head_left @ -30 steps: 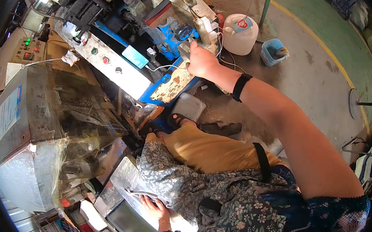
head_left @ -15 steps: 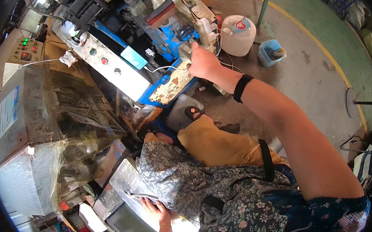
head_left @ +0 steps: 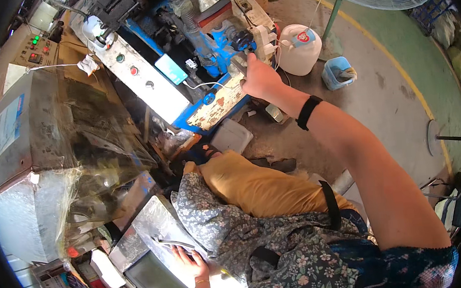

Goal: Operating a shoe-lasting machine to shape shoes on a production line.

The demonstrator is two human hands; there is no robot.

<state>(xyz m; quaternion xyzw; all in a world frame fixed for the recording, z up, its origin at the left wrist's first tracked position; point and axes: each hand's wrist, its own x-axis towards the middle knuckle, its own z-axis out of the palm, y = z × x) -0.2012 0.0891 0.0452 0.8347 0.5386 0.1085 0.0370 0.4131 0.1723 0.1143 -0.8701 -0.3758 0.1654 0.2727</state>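
At one o'clock in the view, the right hand (head_left: 261,80) was at the blue machine's (head_left: 212,110) end, fingers curled; I could not tell what it gripped. At seven o'clock, the left hand (head_left: 192,264) lay with fingers extended just beside the curved handle (head_left: 176,242) on a silver panel (head_left: 154,219). A lit phone (head_left: 171,69) rested at eleven o'clock.

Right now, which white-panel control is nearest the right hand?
The dark knob; the red button and green button lie farther from the right hand.
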